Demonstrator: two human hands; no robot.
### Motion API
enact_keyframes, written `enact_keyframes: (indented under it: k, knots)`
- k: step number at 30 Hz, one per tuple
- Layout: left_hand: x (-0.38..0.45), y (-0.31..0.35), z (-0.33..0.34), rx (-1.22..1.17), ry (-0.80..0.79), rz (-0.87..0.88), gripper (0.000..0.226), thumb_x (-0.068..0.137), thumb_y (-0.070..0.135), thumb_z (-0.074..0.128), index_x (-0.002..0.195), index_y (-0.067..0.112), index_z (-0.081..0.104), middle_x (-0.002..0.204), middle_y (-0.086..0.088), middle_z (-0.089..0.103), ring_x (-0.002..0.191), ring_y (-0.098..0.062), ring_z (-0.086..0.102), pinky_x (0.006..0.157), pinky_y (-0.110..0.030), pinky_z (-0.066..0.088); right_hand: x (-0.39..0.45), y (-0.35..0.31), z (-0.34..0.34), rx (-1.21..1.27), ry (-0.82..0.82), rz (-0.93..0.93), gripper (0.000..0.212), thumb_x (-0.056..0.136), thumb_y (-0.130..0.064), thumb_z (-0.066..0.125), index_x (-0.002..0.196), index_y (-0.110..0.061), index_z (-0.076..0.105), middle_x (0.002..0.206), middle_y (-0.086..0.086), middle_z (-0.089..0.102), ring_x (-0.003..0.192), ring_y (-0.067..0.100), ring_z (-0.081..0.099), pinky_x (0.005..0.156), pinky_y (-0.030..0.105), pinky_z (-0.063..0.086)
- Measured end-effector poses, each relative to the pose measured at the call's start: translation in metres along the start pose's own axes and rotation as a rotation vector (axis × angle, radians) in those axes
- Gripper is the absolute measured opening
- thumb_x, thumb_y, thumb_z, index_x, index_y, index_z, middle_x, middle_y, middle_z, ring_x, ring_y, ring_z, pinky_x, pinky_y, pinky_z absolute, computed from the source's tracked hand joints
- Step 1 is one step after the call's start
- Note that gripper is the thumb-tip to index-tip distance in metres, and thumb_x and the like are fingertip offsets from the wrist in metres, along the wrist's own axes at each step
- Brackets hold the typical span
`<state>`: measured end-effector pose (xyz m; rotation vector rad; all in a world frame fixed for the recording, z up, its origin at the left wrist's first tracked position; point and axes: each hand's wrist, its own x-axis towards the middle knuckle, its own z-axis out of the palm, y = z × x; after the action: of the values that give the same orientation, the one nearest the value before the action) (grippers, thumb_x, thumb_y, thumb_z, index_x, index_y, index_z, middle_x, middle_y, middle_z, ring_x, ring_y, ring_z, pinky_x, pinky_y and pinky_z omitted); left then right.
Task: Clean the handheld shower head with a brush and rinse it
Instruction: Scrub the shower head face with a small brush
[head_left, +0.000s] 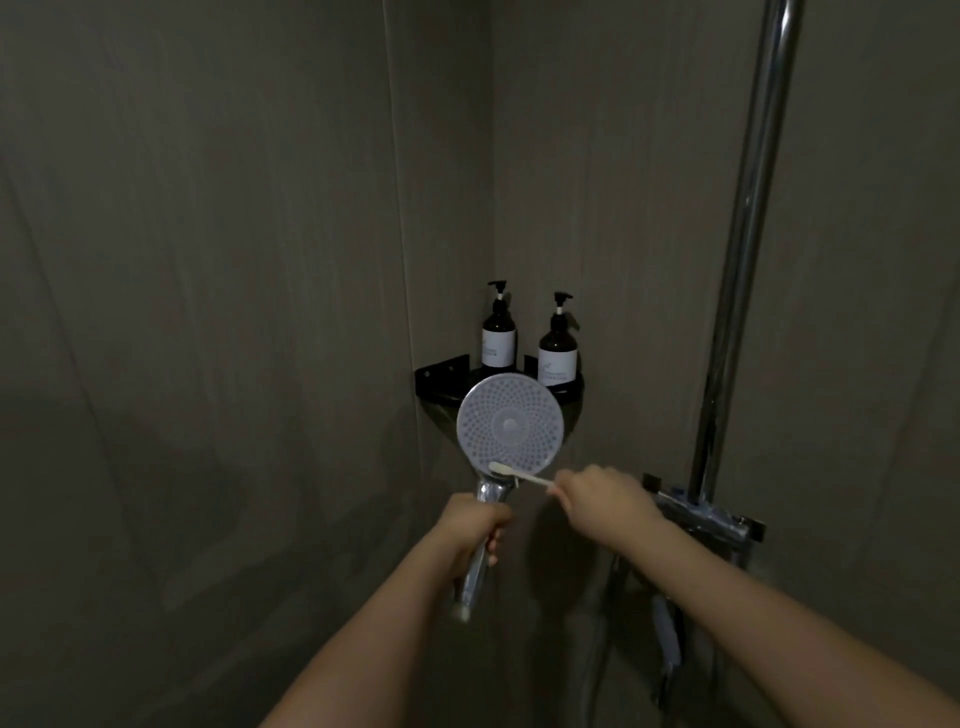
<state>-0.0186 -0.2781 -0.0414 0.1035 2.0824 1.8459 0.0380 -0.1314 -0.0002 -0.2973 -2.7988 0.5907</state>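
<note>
Chrome-handled shower head (509, 427) was held upright in front of the corner shelf (441, 370), face toward the camera, handle running down into the left hand (475, 525), whose fingers were wrapped round it. Right hand (597, 499) pinched the pale brush (519, 473) by its handle end. Brush lay nearly level, bristle end touching the lower rim of the face, left of the fingers. Judged scrubbing underway, no water seen running. Open room left and above; mixer bar (701, 512) and riser pipe (748, 234) close on the right.
</note>
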Motion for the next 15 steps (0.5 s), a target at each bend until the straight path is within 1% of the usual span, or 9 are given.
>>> enact_keyframes:
  k: [3, 5, 7, 8, 10, 12, 13, 15]
  knots:
    - [0.000, 0.000, 0.000, 0.008, -0.007, 0.001, 0.034, 0.084, 0.002, 0.056, 0.054, 0.010, 0.042, 0.032, 0.001, 0.038, 0.025, -0.009, 0.033, 0.034, -0.014, 0.031, 0.007, 0.007, -0.014, -0.039, 0.145, 0.043, 0.036, 0.101, -0.032, 0.030, 0.107, -0.009, 0.056, 0.095, 0.013, 0.067, 0.078, 0.027, 0.061, 0.062, 0.028, 0.037]
    - [-0.002, 0.002, 0.000, 0.013, -0.013, 0.004, 0.034, 0.084, 0.002, 0.056, 0.054, 0.010, 0.042, 0.033, 0.000, 0.038, 0.025, -0.010, 0.033, 0.034, -0.014, 0.031, 0.004, 0.003, -0.014, 0.015, 0.135, 0.057, 0.035, 0.101, -0.035, 0.029, 0.108, -0.012, 0.054, 0.090, 0.009, 0.065, 0.073, 0.024, 0.058, 0.060, 0.029, 0.039]
    - [-0.002, 0.004, 0.000, 0.012, -0.018, 0.011, 0.034, 0.084, 0.002, 0.057, 0.055, 0.010, 0.042, 0.034, 0.000, 0.038, 0.026, -0.010, 0.033, 0.035, -0.014, 0.031, -0.001, 0.000, -0.008, -0.004, 0.064, 0.012, 0.034, 0.101, -0.036, 0.029, 0.109, -0.014, 0.053, 0.093, 0.007, 0.065, 0.075, 0.023, 0.058, 0.064, 0.032, 0.045]
    - [-0.002, 0.005, 0.001, 0.008, -0.024, 0.013, 0.034, 0.084, 0.002, 0.057, 0.055, 0.011, 0.042, 0.034, 0.000, 0.038, 0.025, -0.010, 0.033, 0.034, -0.014, 0.031, 0.000, 0.001, -0.011, -0.006, 0.082, 0.021, 0.034, 0.101, -0.036, 0.030, 0.110, -0.014, 0.054, 0.093, 0.008, 0.065, 0.076, 0.024, 0.059, 0.063, 0.032, 0.045]
    - [-0.002, 0.008, 0.002, -0.003, -0.028, 0.020, 0.035, 0.085, 0.002, 0.057, 0.054, 0.011, 0.041, 0.033, 0.000, 0.038, 0.025, -0.009, 0.033, 0.034, -0.014, 0.031, 0.003, 0.005, -0.018, -0.056, 0.166, 0.033, 0.035, 0.101, -0.034, 0.030, 0.110, -0.011, 0.054, 0.087, 0.009, 0.063, 0.075, 0.026, 0.060, 0.061, 0.029, 0.040]
    - [-0.002, 0.010, 0.002, -0.005, -0.022, 0.027, 0.036, 0.085, 0.002, 0.057, 0.054, 0.011, 0.041, 0.033, 0.000, 0.038, 0.025, -0.009, 0.033, 0.033, -0.014, 0.031, 0.001, 0.001, -0.014, 0.011, 0.153, 0.055, 0.035, 0.101, -0.036, 0.029, 0.111, -0.012, 0.053, 0.086, 0.008, 0.061, 0.080, 0.027, 0.062, 0.063, 0.030, 0.040]
    - [-0.002, 0.011, 0.002, -0.002, -0.021, 0.029, 0.035, 0.085, 0.002, 0.057, 0.054, 0.011, 0.041, 0.033, 0.000, 0.038, 0.025, -0.010, 0.033, 0.034, -0.014, 0.031, -0.001, 0.002, -0.010, -0.006, 0.128, 0.021, 0.035, 0.101, -0.037, 0.029, 0.111, -0.013, 0.052, 0.088, 0.009, 0.062, 0.083, 0.028, 0.063, 0.064, 0.032, 0.041]
    - [-0.003, 0.013, 0.003, -0.003, -0.026, 0.024, 0.034, 0.085, 0.002, 0.056, 0.056, 0.011, 0.041, 0.033, 0.001, 0.037, 0.025, -0.009, 0.032, 0.034, -0.013, 0.031, 0.001, 0.006, -0.009, -0.031, 0.141, 0.005, 0.035, 0.101, -0.036, 0.030, 0.109, -0.011, 0.054, 0.085, 0.008, 0.062, 0.078, 0.027, 0.063, 0.063, 0.033, 0.045]
